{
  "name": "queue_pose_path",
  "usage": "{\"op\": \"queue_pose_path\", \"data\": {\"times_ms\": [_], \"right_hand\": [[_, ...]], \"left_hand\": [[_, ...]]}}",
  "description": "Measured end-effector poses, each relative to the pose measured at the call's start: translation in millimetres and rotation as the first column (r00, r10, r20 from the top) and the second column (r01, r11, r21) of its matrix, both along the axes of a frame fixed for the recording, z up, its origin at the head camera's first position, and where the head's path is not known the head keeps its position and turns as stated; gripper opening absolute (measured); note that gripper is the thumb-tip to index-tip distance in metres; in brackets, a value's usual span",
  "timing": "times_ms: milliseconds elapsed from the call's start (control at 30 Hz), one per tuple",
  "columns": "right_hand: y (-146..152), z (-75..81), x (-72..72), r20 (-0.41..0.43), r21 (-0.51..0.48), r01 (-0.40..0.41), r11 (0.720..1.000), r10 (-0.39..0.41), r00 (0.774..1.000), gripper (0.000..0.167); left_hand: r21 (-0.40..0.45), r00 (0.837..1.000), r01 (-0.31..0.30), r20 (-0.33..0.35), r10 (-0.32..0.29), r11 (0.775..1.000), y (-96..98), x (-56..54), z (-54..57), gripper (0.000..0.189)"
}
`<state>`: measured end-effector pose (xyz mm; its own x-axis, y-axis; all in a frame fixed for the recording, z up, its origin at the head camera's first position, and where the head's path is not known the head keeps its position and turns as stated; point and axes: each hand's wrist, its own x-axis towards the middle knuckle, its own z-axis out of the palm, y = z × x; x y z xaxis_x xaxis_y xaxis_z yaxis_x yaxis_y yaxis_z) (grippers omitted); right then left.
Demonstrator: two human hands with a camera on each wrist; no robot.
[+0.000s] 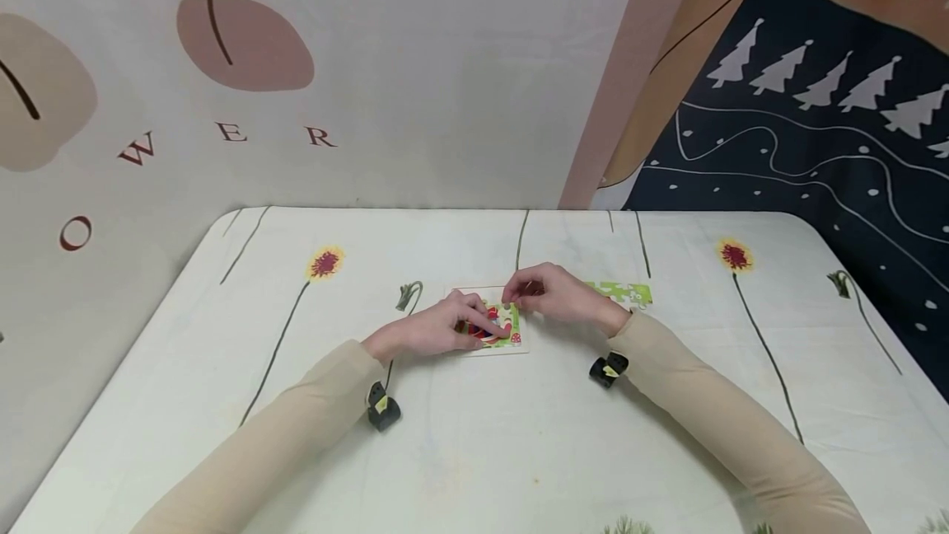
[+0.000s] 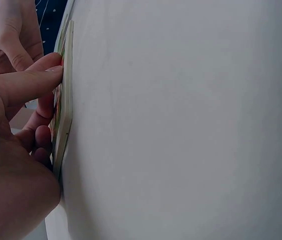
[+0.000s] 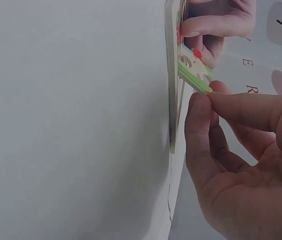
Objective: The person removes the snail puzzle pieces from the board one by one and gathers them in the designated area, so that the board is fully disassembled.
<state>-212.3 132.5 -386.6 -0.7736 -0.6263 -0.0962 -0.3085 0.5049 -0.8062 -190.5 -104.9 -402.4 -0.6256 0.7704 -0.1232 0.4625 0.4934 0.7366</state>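
Note:
A small, colourful jigsaw puzzle (image 1: 513,321) lies in a pale flat tray (image 1: 523,346) near the middle of the table. My left hand (image 1: 433,328) rests on its left part, fingers touching the picture and covering much of it. The left wrist view shows the thumb and forefinger stretched out along the tray's edge (image 2: 67,105). With thumb and fingertips, my right hand (image 1: 559,293) pinches a green-edged puzzle piece (image 3: 196,75) at the upper right of the picture. That piece is tilted, its far end down at the tray; whether it is seated cannot be told.
Behind the right wrist lies a green and white patterned strip (image 1: 630,293), partly hidden by the arm. A white cloth (image 1: 460,452) printed with flowers covers the table. Printed drapes (image 1: 415,89) hang behind the far edge. Small black devices (image 1: 610,369) are worn on both wrists.

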Motion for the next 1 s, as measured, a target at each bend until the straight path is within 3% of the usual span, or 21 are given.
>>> {"op": "queue_pose_path", "data": {"times_ms": [467, 667, 1000], "right_hand": [[-3, 0.9, -2.3, 0.030, 0.023, 0.050, 0.999, -0.050, 0.998, 0.017], [0, 3.4, -5.3, -0.007, -0.008, 0.102, 0.995, -0.102, 0.995, 0.018], [10, 1.7, -4.0, -0.002, -0.009, 0.115, 0.993, -0.115, 0.993, 0.017]], "left_hand": [[-0.002, 1.000, -0.012, 0.019, 0.012, 1.000, -0.5, -0.6, 0.3, 0.032], [-0.007, 1.000, -0.009, 0.014, 0.009, 1.000, -0.2, -0.3, 1.0, 0.033], [-0.014, 0.999, -0.016, 0.032, 0.016, 1.000, 0.5, 1.0, 2.5, 0.032]]}}
